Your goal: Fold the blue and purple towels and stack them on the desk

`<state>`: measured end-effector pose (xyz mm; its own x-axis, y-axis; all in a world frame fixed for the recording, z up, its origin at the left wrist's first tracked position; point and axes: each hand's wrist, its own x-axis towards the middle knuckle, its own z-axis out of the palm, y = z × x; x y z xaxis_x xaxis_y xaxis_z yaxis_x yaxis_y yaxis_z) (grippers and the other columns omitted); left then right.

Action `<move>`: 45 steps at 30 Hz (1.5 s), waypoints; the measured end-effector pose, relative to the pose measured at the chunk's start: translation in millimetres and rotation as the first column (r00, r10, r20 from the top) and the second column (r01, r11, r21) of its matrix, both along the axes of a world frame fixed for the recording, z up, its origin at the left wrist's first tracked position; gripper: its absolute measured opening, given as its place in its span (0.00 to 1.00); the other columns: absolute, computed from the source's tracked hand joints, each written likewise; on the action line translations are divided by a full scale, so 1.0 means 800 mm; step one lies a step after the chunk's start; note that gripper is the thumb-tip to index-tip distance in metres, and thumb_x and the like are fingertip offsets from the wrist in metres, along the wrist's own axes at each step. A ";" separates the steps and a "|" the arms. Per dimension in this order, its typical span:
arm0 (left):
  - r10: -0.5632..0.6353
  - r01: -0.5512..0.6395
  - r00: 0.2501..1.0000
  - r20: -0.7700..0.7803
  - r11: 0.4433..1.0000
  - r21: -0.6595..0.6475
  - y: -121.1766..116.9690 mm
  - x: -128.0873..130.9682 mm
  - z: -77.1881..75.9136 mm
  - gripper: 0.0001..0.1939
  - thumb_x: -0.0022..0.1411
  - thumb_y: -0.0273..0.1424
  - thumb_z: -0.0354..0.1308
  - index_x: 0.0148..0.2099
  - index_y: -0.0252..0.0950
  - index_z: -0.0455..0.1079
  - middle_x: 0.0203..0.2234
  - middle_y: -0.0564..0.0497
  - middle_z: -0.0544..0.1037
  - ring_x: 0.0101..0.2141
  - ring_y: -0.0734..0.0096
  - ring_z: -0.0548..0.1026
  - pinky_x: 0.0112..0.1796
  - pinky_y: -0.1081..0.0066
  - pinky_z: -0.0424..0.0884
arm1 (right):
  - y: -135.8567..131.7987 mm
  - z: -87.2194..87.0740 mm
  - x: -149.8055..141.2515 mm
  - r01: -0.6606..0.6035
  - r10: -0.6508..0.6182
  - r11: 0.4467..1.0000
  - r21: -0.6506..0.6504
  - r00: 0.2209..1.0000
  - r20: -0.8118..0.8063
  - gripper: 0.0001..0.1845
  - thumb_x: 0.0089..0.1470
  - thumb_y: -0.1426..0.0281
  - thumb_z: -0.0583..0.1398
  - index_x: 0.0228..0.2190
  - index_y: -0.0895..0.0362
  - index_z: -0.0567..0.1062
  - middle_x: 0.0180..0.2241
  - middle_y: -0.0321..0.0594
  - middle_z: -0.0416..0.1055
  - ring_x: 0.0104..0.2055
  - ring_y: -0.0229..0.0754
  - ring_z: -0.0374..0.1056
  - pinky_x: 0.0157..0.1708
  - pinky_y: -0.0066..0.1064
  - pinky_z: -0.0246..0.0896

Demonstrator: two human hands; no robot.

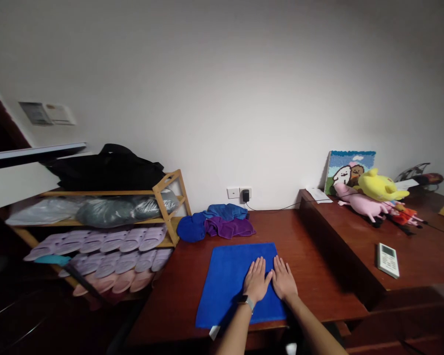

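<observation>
A blue towel [225,281] lies spread flat on the dark wooden table [310,276], reaching its front edge. My left hand [256,279] rests palm down on the towel's right part, fingers stretched out; a watch band sits on that wrist. Beside it, thumbs nearly touching, my right hand [283,278] lies flat on the towel's right edge with fingers extended. Neither hand holds anything.
A pile of blue and purple cloths [216,224] lies at the table's back by a wall socket. A wooden rack [168,197] with several slippers stands left. A higher desk [421,256] on the right carries a remote [388,259], plush toys [373,197] and a picture.
</observation>
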<state>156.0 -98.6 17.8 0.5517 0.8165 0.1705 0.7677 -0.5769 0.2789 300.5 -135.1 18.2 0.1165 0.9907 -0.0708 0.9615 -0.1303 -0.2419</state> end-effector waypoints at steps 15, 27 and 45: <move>0.390 -0.383 0.916 -0.094 0.920 0.087 0.038 -0.191 -0.021 0.42 0.72 0.54 0.33 0.74 0.28 0.51 0.71 0.39 0.53 0.71 0.54 0.50 0.68 0.51 0.48 | 0.002 -0.005 -0.006 0.042 -0.042 0.999 0.006 0.999 0.013 0.37 0.68 0.59 0.36 0.71 0.64 0.46 0.73 0.41 0.39 0.75 0.43 0.35 0.72 0.41 0.28; 0.393 -0.386 0.916 -0.085 0.918 0.085 0.036 -0.189 -0.021 0.42 0.72 0.54 0.32 0.73 0.27 0.51 0.71 0.39 0.54 0.71 0.55 0.50 0.69 0.51 0.49 | 0.060 0.016 0.001 0.027 -0.027 1.000 -0.008 1.000 -0.004 0.35 0.69 0.59 0.36 0.71 0.61 0.47 0.73 0.39 0.40 0.75 0.43 0.35 0.71 0.40 0.28; 0.391 -0.380 0.918 -0.070 0.916 0.127 0.045 -0.180 -0.015 0.40 0.73 0.53 0.33 0.74 0.29 0.47 0.71 0.40 0.54 0.71 0.55 0.52 0.68 0.51 0.49 | 0.066 -0.011 0.006 0.020 -0.018 0.999 0.036 0.998 -0.062 0.37 0.68 0.58 0.35 0.71 0.64 0.44 0.73 0.41 0.38 0.75 0.41 0.31 0.72 0.39 0.24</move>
<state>12.1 -63.0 5.6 0.2151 0.9482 0.2338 0.9557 -0.2536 0.1493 305.2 -81.9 9.8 0.1318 0.9904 -0.0421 0.9419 -0.1384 -0.3060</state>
